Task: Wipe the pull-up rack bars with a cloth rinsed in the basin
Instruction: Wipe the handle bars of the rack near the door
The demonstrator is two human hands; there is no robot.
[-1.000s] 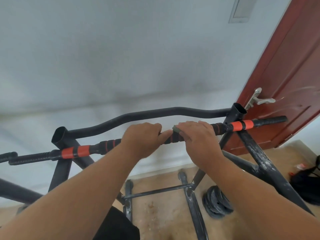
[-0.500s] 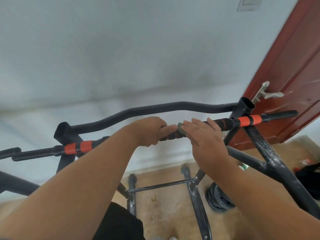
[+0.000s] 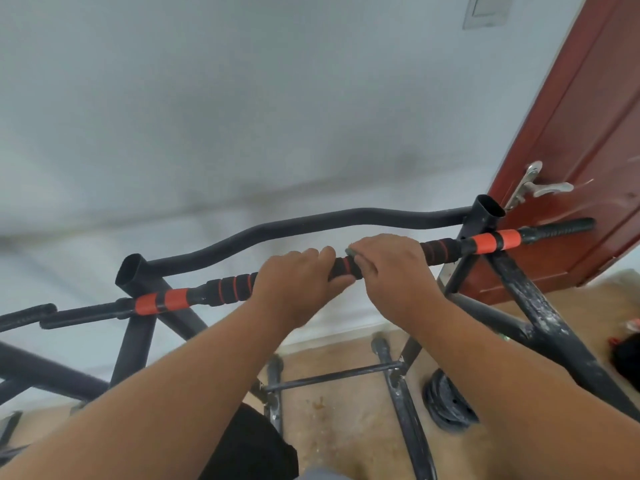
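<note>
Both hands sit side by side on the straight grip bar [image 3: 221, 287] of the pull-up rack [image 3: 540, 317], near its middle. Left hand [image 3: 294, 282]: fingers curled over the top of the foam sleeve, thumb tip reaching toward the right hand; likely there to brace the bar and the reach while the other hand works. Right hand [image 3: 391, 271]: laid over the bar with fingers bent down around it, pressing a small grey-green cloth [image 3: 350, 251] against the foam. Only a corner of the cloth shows at the index finger; the rest is hidden under the palm, so how it is folded cannot be told. The cloth placed between palm and bar suggests a wrap-and-slide wipe along the sleeve. The curved rear bar [image 3: 311, 223] is untouched by either hand. No basin in view. Weight plates [image 3: 446, 400] lie on the floor below, near the red door [image 3: 588, 150].
</note>
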